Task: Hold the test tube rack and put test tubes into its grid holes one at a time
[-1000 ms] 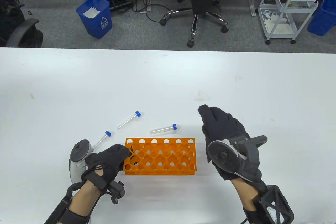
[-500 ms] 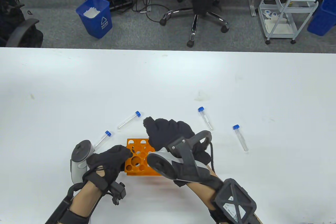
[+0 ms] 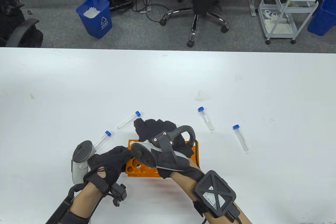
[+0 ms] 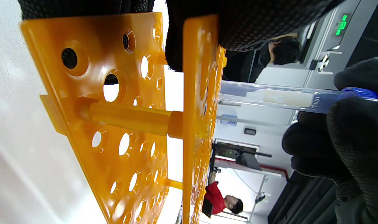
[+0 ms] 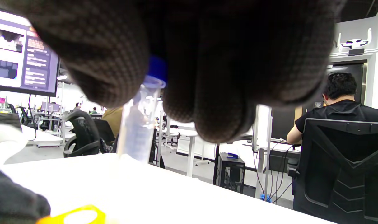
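The orange test tube rack [image 3: 141,167] sits on the white table [image 3: 168,82] near its front edge, its long axis running left to right, and both hands are at it. The left hand [image 3: 110,162] grips the rack's left end, with fingers [image 4: 207,28] curled over the top plate, as the left wrist view shows. The right hand [image 3: 162,137] hovers above the rack, covering most of its top, and its fingertips [image 5: 108,62] are pinched around the blue cap of a held test tube [image 5: 139,121]. That tube stands about upright, cap up, its clear body pointing down toward the rack; in the left wrist view its lower end [image 4: 263,96] reaches the top plate, though whether it has entered a hole I cannot tell. Four more capped tubes lie flat on the table around the rack: one [image 3: 101,139] just beyond its left end and another [image 3: 128,120] beyond its far left corner, both slanting with caps toward the far right; a third [image 3: 205,118] beyond its far right corner and a fourth [image 3: 240,137] well to the rack's right, both with caps at the far end, bodies slanting toward the near right.
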Demonstrator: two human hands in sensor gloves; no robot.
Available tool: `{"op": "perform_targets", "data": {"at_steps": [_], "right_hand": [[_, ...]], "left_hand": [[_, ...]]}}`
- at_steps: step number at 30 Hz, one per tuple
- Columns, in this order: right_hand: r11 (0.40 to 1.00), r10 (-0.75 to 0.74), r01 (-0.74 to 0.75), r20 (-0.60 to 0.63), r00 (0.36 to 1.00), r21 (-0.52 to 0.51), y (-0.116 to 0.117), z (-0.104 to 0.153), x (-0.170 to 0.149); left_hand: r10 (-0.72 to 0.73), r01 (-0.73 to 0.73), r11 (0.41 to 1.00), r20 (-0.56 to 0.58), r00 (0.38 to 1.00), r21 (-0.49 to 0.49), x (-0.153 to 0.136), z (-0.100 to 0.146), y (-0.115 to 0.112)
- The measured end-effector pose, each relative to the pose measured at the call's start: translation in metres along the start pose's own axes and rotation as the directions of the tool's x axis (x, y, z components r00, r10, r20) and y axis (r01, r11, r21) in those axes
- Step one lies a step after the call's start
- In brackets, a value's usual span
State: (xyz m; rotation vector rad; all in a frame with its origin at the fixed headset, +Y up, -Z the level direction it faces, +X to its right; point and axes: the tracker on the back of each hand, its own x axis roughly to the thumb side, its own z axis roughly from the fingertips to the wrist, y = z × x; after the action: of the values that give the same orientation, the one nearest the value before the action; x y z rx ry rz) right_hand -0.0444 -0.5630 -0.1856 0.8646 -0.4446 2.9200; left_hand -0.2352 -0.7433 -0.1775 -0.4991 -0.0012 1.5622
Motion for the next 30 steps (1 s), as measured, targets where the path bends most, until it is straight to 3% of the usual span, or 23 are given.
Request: {"op": "perform_targets", "data": {"at_steps": [12, 30], "right_hand": [[0.995, 0.057, -0.059, 0.035, 0.998, 0.083, 0.025, -0.001, 0.009], [0.990, 0.089, -0.092, 0.036, 0.995, 0.104, 0.028, 0.003, 0.012]], "left_hand": [[0.001, -0.001, 1.000, 0.005, 1.000, 0.000, 0.000, 0.000, -0.001], [-0.008, 0.008, 1.000, 0.001, 1.000, 0.005, 0.000, 0.001, -0.001]]}}
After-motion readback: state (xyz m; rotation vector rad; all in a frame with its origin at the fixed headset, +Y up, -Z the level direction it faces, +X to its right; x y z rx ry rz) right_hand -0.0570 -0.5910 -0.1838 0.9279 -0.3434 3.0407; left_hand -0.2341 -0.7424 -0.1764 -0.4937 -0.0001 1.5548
